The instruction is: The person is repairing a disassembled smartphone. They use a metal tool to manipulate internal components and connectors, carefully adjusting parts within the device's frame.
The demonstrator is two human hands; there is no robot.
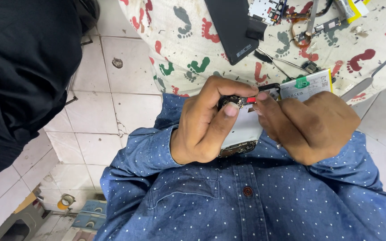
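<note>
Head view looked down at a person in a blue dotted shirt [255,201]. At the centre of the frame, the left hand [204,122] was closed around an opened phone [242,131], its thumb pressed on the pale inner plate, the grip firm on the phone's upper end. The right hand [311,125] was curled tight, pinching a small red-tipped part [250,100] against the phone's top edge. Just beyond, on the bench [179,44] with its footprint-patterned cloth, lay a silver battery [307,85] beside the knuckles, a black panel [233,27] and a circuit board [266,10] in the upper middle.
</note>
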